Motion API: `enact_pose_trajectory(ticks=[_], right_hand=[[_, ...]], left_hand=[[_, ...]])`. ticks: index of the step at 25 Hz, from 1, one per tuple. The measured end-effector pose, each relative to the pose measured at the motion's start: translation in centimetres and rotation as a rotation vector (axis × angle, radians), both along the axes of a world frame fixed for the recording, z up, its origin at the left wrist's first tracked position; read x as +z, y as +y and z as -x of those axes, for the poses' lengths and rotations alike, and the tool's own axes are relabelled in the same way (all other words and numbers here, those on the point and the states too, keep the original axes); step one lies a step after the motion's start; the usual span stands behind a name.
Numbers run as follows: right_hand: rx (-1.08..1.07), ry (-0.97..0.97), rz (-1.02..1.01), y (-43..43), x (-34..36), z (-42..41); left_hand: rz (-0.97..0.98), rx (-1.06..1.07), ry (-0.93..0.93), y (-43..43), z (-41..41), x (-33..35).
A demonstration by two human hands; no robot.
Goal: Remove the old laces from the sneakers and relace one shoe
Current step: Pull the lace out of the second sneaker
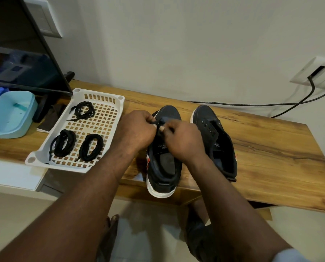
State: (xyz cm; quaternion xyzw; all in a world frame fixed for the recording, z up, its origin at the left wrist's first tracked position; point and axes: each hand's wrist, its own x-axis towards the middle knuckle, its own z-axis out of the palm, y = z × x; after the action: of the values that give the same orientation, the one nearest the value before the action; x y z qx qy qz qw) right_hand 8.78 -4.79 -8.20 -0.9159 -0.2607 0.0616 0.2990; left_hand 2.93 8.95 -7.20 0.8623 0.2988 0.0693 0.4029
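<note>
Two dark sneakers stand side by side on the wooden table [262, 148], toes toward the wall. Over the left sneaker [163, 167], my left hand [137, 129] and my right hand [182, 137] meet above the eyelets, each pinching a black lace [159, 124] between fingertips. The heel of this sneaker hangs over the table's front edge. The right sneaker [216, 140] has bare eyelets and no lace in it. A white perforated tray [101, 129] to the left holds three coiled black laces [91, 147].
A light blue tub [10, 114] sits at the far left under a dark screen [21, 53]. Black cables [290, 104] run along the wall to a socket at the right. My bare foot [112, 225] shows on the floor below the table.
</note>
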Motion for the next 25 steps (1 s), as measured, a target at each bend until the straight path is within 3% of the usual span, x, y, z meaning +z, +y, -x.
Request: enact_pose_trajectory(ticks=[3,6,7,8,9,11,12,15,16,18,20,22,23,24,25], right_hand=[[-0.193,0.253,-0.575,0.1,1.9,-0.8],[-0.293,0.832,-1.423,-0.9,4.6,-1.6],[-0.355,0.916,-1.478,-1.2,4.7,-1.8],[-0.417,0.861,-1.316,-1.3,4.7,-1.8],[-0.444,0.669,-0.994,-1.3,4.0,-1.8],[-0.329,0.248,-0.395,-1.3,2.3,-1.3],[-0.206,0.144,-0.194,-1.1,1.6,-1.0],[0.034,-0.006,0.128,-0.4,0.8,0.1],[0.039,-0.024,0.112,-0.3,0.8,0.3],[-0.046,0.024,-0.124,-0.4,1.5,0.3],[-0.222,0.235,-0.613,-0.6,2.9,-0.5],[-0.319,0.628,-1.206,-1.3,4.7,-1.5],[-0.354,0.765,-1.359,-1.6,5.0,-2.0],[-0.402,0.783,-1.333,-2.1,4.9,-2.5],[-0.439,0.671,-1.118,-2.4,4.6,-2.7]], left_hand=[[0.009,-0.003,-0.004,0.2,0.1,-0.2],[0.008,0.003,0.003,0.4,0.0,-0.2],[0.0,0.008,0.008,0.3,-0.1,-0.2],[-0.002,0.013,0.009,0.3,-0.1,-0.2],[-0.001,0.015,0.009,0.2,-0.2,-0.2],[-0.004,0.011,0.012,0.1,-0.2,-0.1],[-0.006,0.011,0.014,0.0,-0.2,-0.1],[-0.007,0.016,0.012,0.0,-0.1,0.0],[0.0,0.017,0.012,0.1,0.0,0.0],[0.012,0.014,0.01,0.2,0.0,-0.1],[0.015,0.013,0.013,0.3,0.0,-0.1],[0.014,0.012,0.013,0.2,-0.1,-0.1],[0.014,0.011,0.014,0.2,-0.1,-0.1],[0.014,0.007,0.015,0.2,-0.1,-0.1],[0.012,0.005,0.017,0.2,-0.2,-0.1]])
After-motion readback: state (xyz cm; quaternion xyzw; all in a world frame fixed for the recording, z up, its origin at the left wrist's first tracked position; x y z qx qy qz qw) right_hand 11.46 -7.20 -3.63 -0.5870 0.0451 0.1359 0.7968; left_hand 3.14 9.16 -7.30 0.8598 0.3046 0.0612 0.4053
